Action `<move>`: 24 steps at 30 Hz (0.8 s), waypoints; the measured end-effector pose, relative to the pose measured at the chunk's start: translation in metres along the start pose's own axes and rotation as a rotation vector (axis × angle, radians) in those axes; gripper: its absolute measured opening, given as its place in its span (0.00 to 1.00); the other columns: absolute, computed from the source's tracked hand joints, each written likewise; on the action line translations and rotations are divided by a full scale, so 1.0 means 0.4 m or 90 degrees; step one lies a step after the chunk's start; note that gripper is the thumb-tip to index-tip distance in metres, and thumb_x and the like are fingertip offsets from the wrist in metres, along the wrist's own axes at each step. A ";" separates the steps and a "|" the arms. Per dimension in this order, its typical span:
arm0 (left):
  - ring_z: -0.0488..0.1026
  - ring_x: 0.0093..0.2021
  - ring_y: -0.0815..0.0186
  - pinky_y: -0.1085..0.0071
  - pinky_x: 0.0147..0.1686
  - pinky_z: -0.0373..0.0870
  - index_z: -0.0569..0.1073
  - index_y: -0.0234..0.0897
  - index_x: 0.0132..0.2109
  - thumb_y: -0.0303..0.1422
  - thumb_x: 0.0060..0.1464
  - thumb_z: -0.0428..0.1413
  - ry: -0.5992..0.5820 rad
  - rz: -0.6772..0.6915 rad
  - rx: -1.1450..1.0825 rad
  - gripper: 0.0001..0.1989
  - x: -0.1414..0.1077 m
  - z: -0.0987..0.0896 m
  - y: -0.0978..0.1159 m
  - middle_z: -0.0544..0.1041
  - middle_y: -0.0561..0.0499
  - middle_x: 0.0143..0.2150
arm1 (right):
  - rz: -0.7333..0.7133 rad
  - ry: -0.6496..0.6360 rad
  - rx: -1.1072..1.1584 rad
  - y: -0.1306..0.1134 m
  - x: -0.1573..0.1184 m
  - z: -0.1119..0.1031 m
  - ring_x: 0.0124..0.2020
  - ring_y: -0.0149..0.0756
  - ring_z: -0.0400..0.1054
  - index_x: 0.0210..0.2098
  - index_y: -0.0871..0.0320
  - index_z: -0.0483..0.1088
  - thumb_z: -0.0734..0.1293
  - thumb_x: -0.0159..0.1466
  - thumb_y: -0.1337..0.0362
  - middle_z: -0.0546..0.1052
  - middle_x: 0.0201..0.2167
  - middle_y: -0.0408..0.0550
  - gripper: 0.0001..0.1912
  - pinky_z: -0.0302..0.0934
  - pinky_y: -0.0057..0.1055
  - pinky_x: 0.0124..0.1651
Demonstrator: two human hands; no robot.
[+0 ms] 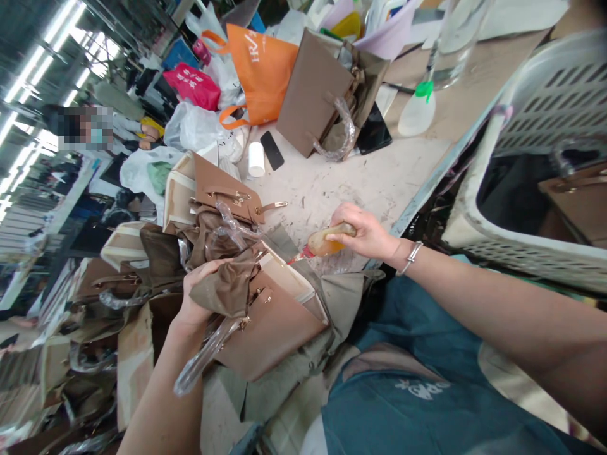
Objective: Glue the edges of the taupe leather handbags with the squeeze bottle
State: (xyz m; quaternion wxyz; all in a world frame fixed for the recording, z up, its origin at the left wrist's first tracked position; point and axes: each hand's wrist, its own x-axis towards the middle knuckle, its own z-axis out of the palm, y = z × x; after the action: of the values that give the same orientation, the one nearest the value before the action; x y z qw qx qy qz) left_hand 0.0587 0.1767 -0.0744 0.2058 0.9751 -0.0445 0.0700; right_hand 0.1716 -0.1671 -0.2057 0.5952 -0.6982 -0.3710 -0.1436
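Amber liquid showed inside the squeeze bottle (327,242), which the right hand (364,232) gripped with its fingers wrapped round the body. Its red nozzle (303,254) pointed down and left at the cream panel (289,278) of a tan handbag (272,325); contact between tip and panel could not be told. Left hand (195,294) was closed on the brown lining (227,284), holding it folded out over the bag's side; some of its fingers were hidden behind the cloth. Handbag lay tilted in front of the person, between the two forearms, with grey-green fabric (279,392) beneath and beside it. Handle in clear plastic wrap (203,361) hung toward the left forearm. Silver bracelet (411,258) sat on the right wrist.

Just beyond the left hand, a second tan bag (222,183) lay on its side, its lining pulled out. Farther across the tabletop (317,189): white bottle (257,159) beside a small black object (272,150); a taupe bag (315,88) near a dark flat device (376,129); an orange bag (263,72) behind. White squeeze bottle with green collar (417,117) lay at upper right. White slatted basket (521,243), right of the tabletop, held another brown bag (578,202). Another person (126,126) was at far left.
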 end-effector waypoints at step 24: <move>0.77 0.41 0.62 0.64 0.45 0.73 0.76 0.35 0.38 0.32 0.50 0.60 0.012 0.066 -0.065 0.07 -0.002 0.023 -0.023 0.81 0.46 0.41 | 0.054 -0.011 0.027 0.024 0.022 0.012 0.33 0.35 0.64 0.32 0.57 0.66 0.67 0.62 0.50 0.69 0.30 0.45 0.16 0.59 0.33 0.38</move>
State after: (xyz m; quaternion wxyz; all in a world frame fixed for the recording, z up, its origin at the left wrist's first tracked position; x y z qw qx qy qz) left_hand 0.0599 0.1813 -0.0864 0.2520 0.9589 -0.0966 0.0871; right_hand 0.1829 -0.1599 -0.2082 0.6119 -0.7020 -0.3492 -0.1042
